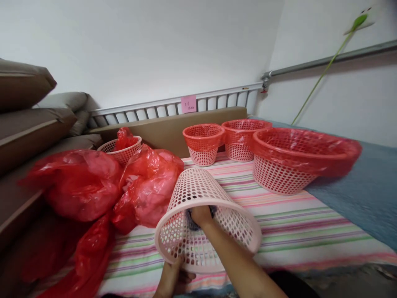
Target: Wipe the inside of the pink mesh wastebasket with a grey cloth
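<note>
My left hand (pixel 176 271) grips the near rim of a pink perforated wastebasket (pixel 196 182), lying sideways by the striped sheet's (pixel 297 225) front edge. Inside, my right hand (pixel 202 216) clutches a dark bluish cloth (pixel 191 223). Three red-lined baskets (pixel 204 142) stand toward the far right corner.

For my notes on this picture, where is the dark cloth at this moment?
In the head view, the dark cloth is inside the tipped pink basket, below centre, at the right hand; a red bag lies to the left.
</note>
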